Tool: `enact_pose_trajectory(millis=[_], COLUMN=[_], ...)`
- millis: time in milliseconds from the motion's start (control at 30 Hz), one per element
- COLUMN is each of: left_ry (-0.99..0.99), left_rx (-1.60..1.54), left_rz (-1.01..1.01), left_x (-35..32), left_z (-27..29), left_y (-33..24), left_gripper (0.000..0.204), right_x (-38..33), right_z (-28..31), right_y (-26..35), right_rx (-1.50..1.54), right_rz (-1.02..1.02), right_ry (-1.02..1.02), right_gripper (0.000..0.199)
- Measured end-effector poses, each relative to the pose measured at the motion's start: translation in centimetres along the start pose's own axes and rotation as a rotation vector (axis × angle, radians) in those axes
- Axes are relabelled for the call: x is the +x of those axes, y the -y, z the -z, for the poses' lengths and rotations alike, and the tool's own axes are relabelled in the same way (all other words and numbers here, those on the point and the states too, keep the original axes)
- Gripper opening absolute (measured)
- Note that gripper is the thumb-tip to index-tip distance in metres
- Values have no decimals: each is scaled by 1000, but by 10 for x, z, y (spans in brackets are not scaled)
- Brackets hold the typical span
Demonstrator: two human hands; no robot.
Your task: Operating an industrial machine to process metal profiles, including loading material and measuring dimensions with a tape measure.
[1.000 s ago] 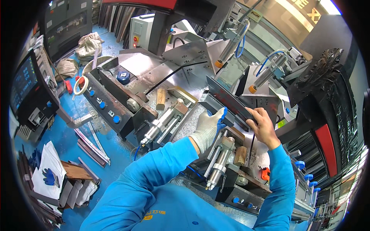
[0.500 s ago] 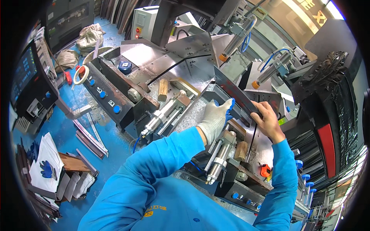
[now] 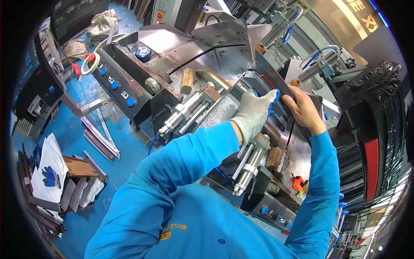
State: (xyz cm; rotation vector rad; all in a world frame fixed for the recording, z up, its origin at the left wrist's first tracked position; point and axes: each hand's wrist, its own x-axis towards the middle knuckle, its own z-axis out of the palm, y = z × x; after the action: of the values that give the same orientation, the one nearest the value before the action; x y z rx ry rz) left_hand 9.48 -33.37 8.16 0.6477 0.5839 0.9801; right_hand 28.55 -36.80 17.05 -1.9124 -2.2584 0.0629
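Note:
A long dark metal profile (image 3: 272,74) with a flat face slants across the middle of the machine bed. On its near side is my left hand (image 3: 254,111), in a pale knit glove with blue-coated fingers, closed at the profile's edge; some fingertips are hidden. My right hand (image 3: 305,111), bare, grips the profile farther along, its thumb on the near side and its fingers over the upper edge. Silvery metal chips lie on the bed below the left hand. Two metal clamping cylinders, one left (image 3: 183,113) and one nearer (image 3: 249,172), flank the left forearm.
A wooden block (image 3: 187,81) and a blue tape measure (image 3: 143,54) rest on the machine's left part. Nearer right are another wooden block (image 3: 274,158) and an orange tape measure (image 3: 298,183). A tape roll (image 3: 90,64) hangs by the button panel (image 3: 116,82). A screen (image 3: 28,82) stands left.
The whole view has shifted, so the machine sits higher in the picture. Both hands stay at the dark profile, with little movement relative to the machine.

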Motion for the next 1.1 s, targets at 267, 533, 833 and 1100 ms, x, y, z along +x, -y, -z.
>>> enact_pose_trajectory(millis=[267,533,833,1100], left_ry=[-29,-35,-24,-29], left_rx=[1,51,50,131], left_rz=[-2,2,0,10], left_x=[-11,-13,0,-18], left_z=[-5,-6,-3,-7], left_y=[-14,-16,-4,-9], left_gripper=[26,28,30,34], right_x=[2,2,8,63], right_z=[3,-2,2,15], right_y=[4,-6,-6,7], right_rx=[-6,-89,21,416], right_rz=[-85,-12,-138,-502], right_ry=[31,-34,7,132], right_gripper=[44,46,61,81])
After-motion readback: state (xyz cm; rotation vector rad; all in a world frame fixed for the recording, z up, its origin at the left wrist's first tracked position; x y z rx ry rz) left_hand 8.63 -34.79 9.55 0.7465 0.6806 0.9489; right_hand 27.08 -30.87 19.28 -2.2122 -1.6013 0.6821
